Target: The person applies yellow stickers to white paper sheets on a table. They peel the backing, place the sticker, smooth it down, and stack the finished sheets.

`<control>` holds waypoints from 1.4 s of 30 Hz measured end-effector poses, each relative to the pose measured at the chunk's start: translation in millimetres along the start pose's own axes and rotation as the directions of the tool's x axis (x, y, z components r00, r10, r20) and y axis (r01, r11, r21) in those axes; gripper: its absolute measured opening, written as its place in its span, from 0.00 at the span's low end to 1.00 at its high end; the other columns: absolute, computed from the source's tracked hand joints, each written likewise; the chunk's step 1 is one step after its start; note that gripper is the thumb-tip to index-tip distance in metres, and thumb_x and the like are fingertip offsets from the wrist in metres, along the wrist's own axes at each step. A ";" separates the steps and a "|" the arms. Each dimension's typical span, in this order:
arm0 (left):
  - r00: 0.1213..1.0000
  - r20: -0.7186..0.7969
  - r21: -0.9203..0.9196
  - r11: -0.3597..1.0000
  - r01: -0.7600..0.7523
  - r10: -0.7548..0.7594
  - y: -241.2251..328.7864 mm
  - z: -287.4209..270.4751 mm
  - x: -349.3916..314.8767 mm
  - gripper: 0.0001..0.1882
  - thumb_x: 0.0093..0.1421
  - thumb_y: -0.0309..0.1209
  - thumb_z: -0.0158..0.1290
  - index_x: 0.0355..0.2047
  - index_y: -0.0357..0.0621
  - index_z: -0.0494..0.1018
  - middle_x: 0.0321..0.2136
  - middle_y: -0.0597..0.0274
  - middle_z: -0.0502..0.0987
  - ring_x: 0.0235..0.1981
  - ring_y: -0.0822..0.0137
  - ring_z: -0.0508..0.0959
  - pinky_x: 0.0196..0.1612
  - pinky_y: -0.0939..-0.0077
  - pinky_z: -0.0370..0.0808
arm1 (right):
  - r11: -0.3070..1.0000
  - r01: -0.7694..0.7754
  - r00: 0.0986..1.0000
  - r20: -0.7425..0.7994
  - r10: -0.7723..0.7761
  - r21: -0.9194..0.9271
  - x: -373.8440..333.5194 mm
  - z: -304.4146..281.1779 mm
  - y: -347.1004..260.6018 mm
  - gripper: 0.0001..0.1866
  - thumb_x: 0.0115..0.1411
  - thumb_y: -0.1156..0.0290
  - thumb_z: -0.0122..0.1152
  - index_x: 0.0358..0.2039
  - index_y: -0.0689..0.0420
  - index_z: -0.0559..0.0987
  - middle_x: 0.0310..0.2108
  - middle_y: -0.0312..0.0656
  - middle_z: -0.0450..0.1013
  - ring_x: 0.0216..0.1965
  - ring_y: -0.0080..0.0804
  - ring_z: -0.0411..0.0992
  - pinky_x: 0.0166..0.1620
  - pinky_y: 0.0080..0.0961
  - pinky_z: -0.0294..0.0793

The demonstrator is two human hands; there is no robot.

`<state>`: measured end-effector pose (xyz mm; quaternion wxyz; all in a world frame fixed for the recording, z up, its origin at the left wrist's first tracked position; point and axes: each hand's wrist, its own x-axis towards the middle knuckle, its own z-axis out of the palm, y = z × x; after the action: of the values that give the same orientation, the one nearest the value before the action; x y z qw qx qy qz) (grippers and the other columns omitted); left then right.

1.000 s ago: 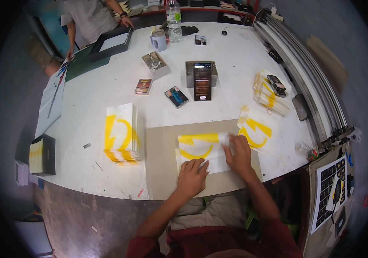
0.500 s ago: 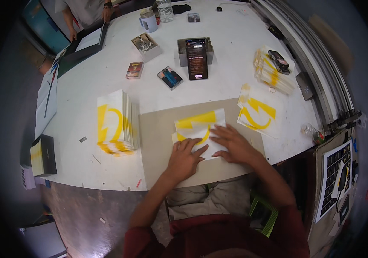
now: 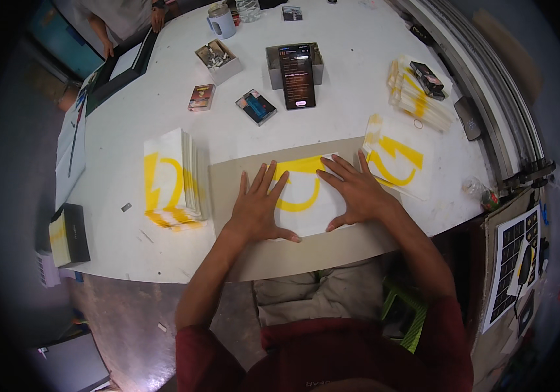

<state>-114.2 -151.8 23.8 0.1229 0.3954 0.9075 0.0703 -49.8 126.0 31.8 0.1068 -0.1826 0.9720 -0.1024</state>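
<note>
A white folded sheet with a yellow print lies flat on a grey-beige board at the near edge of the table. Over its left side my left hand is spread open, fingers pointing away from me and thumb at the near edge. My right hand rests, also spread, over the right side. Both palms hide parts of the sheet's sides. To the left stands a stack of similar folded white-and-yellow pieces. Beyond my right hand are loose printed sheets.
A phone leans on a grey box. Nearby are two small packs, an open box of small bits and a mug. Another printed bundle lies near a metal rail at right. Another person's hands hold a black frame.
Both hands have opened and spread apart from the middle of the sheet to its two sides. The sheet now lies flatter, with more of its yellow print showing.
</note>
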 end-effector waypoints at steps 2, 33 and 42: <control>1.000 0.000 0.008 1.000 -0.006 0.006 -1.7 0.5 0.0 0.80 0.28 0.76 0.68 0.76 0.45 0.50 0.77 0.43 0.43 0.78 0.45 0.42 0.74 0.32 0.38 | 0.995 0.051 0.996 -0.072 -0.045 0.085 15.7 11.7 -8.2 0.59 0.46 0.34 0.72 0.72 0.57 0.63 0.75 0.51 0.54 0.78 0.46 0.46 0.73 0.72 0.30; 0.806 -0.578 0.007 0.988 -0.152 0.128 49.6 48.5 -18.9 0.16 0.56 0.23 0.60 0.46 0.38 0.81 0.43 0.59 0.81 0.49 0.56 0.80 0.59 0.53 0.74 | 0.975 0.202 0.753 -0.652 -0.092 0.096 -26.6 58.4 -31.7 0.12 0.52 0.81 0.70 0.38 0.59 0.84 0.43 0.44 0.79 0.49 0.43 0.77 0.58 0.46 0.73; 0.838 -0.540 -0.028 0.994 -0.108 0.076 79.1 68.3 -46.7 0.20 0.63 0.31 0.61 0.53 0.33 0.78 0.60 0.44 0.75 0.63 0.46 0.74 0.66 0.52 0.70 | 0.970 0.184 0.760 -0.649 -0.037 0.160 -53.1 71.7 -60.0 0.13 0.57 0.79 0.70 0.43 0.64 0.84 0.52 0.49 0.79 0.59 0.47 0.76 0.63 0.46 0.75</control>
<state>-9.1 -130.5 -16.1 -0.1287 0.3992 0.8831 0.2102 36.1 79.8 -13.5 -0.2187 -0.1815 0.9204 -0.2685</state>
